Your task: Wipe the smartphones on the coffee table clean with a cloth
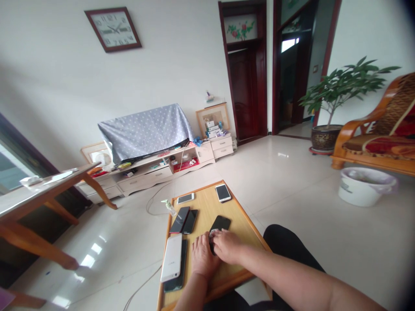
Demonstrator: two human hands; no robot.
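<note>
A black smartphone [221, 222] lies on the small wooden table [240, 224], with its near end partly covered by my hands. My right hand [228, 246] is bent over the phone, its fingers closed on a small white wipe [213, 233] pressed to the screen. My left hand [203, 255] curls along the phone's left edge and steadies it; its thumb is hidden. To the left of my left hand, a white phone [171, 259] lies face down partly over a dark phone [181, 276].
Two dark phones [180, 219] overlap by the left edge, near a clear pump bottle [170, 208]. White phones [185, 198] [222, 193] lie at the far end. A white bucket [359, 190], potted plant [327, 138] and wooden sofa [343, 134] stand right; a cable crosses the floor.
</note>
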